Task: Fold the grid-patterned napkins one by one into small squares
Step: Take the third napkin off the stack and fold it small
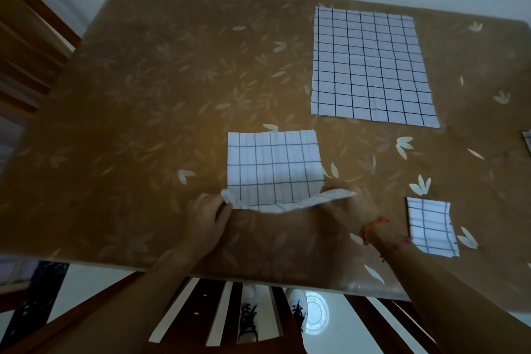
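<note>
White cloth with a dark grid, the half-folded napkin (274,165) lies at the middle of the brown leaf-printed table (143,100); the left hand (205,217) pinches its raised near-left corner, the right hand (349,205) pinches the lifted near-right corner; a large unfolded grid napkin (370,66) lies flat farther right; a small folded grid square (431,227) rests beside the right wrist's orange thread bracelet (373,228).

There is only one camera, and it sits on the person's head. It looks forward and down from the near edge of the table (143,80), close above the left hand (205,218) and the right hand (352,205).
</note>
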A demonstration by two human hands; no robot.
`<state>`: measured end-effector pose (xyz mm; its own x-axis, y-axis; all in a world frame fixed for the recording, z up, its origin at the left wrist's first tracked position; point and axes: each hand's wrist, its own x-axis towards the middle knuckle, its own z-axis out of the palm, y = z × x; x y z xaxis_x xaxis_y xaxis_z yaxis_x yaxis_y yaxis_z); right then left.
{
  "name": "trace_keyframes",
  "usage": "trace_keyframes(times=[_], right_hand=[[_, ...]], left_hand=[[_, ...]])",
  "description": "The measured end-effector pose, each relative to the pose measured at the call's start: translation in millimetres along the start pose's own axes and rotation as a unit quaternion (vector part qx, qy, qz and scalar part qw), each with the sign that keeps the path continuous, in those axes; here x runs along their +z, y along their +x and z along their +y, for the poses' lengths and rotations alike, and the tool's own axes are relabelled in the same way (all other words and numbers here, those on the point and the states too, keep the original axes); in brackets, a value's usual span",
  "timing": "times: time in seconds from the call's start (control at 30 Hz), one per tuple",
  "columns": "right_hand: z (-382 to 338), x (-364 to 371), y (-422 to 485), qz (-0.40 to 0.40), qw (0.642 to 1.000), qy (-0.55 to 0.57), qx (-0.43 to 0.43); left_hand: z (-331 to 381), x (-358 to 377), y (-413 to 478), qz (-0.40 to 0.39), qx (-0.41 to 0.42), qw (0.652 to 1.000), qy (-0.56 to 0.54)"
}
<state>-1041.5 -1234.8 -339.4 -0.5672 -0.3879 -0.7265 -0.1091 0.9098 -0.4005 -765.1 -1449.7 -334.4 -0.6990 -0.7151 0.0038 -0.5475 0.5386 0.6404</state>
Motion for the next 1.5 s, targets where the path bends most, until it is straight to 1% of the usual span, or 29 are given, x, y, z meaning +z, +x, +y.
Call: trace_keyframes(times=[0.03,0.07,0.1,0.17,0.2,0.27,0.3,0.4,0.47,0.53,0.6,0.7,0.87,0.97,1.03,1.1,1.2,1.23,1.27,1.3,1.33,1.4,1.47,1.5], right_hand=[[-17,1,6,0.035,0.997,-0.006,-0.071],[-45,0,-5,0.083,0.99,-0.009,-0.117],[-56,-2,-2,0.113,0.979,-0.03,-0.169],[-70,1,7,0.14,0.971,-0.042,-0.19],[-71,0,12,0.135,0.972,-0.047,-0.185],[-55,5,35,0.089,0.987,-0.027,-0.132],[-54,8,36,0.084,0.991,-0.021,-0.107],[-71,7,42,0.148,0.975,-0.006,-0.164],[-86,5,34,0.158,0.972,0.011,-0.176],[-81,9,38,0.164,0.971,0.012,-0.171],[-78,12,39,0.163,0.972,0.01,-0.166],[-80,12,43,0.183,0.967,0.021,-0.176],[-83,12,52,0.202,0.964,0.009,-0.17],[-87,11,54,0.204,0.963,0.016,-0.175],[-89,10,56,0.205,0.963,0.016,-0.175],[-91,9,55,0.208,0.963,0.016,-0.172],[-96,9,43,0.226,0.959,-0.013,-0.172],[-99,11,36,0.248,0.949,-0.039,-0.192],[-101,15,27,0.275,0.93,-0.07,-0.232],[-104,21,17,0.299,0.905,-0.101,-0.286],[-106,31,6,0.302,0.882,-0.136,-0.335],[-106,60,-11,0.276,0.844,-0.213,-0.407],[-104,95,-26,0.221,0.81,-0.282,-0.463],[-104,110,-32,0.189,0.799,-0.302,-0.484]], left_hand=[[-1,1,5,-0.007,-0.015,1.0,-0.004],[-1,2,10,-0.015,-0.024,1.0,-0.009],[-4,4,15,-0.018,-0.033,0.999,-0.016],[-7,6,21,-0.007,-0.044,0.999,-0.022],[-5,7,24,0.002,-0.05,0.999,-0.02],[-4,7,27,0.014,-0.055,0.998,-0.004],[-5,8,28,0.018,-0.054,0.998,0.012],[-13,10,31,0.007,-0.062,0.995,0.078],[-16,11,32,-0.003,-0.055,0.991,0.123],[-19,12,33,-0.005,-0.035,0.987,0.158],[-18,10,35,-0.003,-0.021,0.985,0.168],[-17,10,38,0.014,-0.001,0.982,0.19],[-20,10,44,0.013,0.009,0.975,0.22],[-20,9,43,0.019,0.012,0.976,0.215],[-22,8,40,0.003,0.044,0.977,0.209],[-26,9,39,-0.037,0.085,0.972,0.218],[-31,10,40,-0.087,0.104,0.959,0.25],[-32,11,41,-0.095,0.102,0.957,0.255],[-32,11,41,-0.099,0.099,0.956,0.259],[-32,11,42,-0.101,0.099,0.954,0.264],[-31,11,42,-0.101,0.1,0.953,0.267],[-30,10,43,-0.104,0.106,0.95,0.276],[-31,10,43,-0.11,0.112,0.945,0.286],[-32,10,43,-0.114,0.115,0.943,0.291]])
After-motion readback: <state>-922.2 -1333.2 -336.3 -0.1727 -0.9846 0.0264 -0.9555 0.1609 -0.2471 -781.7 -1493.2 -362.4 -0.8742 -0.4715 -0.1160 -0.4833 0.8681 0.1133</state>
